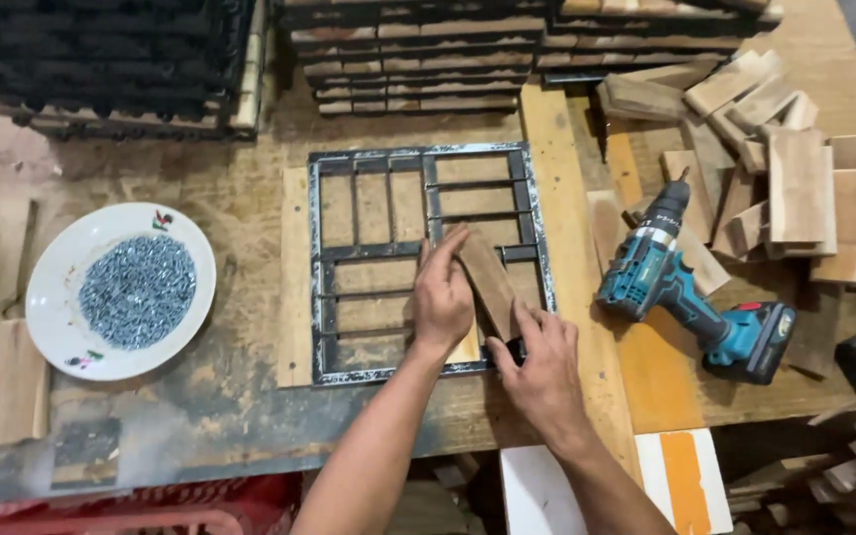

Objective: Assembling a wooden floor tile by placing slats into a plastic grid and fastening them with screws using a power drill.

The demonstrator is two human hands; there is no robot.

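Two hands gripping wood slat [487, 282], left hand [443, 297], right hand [544, 369], over metal frame [321, 260]

I stand at a worn, stained wooden workbench [200, 396] with an orange-painted plank [646, 367] along its right side. At the back, dark stacked tiles [101, 59] and slatted wooden panels [418, 59] are piled up. Below the front edge I see a red plastic crate [151, 505] and loose wood scraps [854, 476] on the floor. Light is even and soft.
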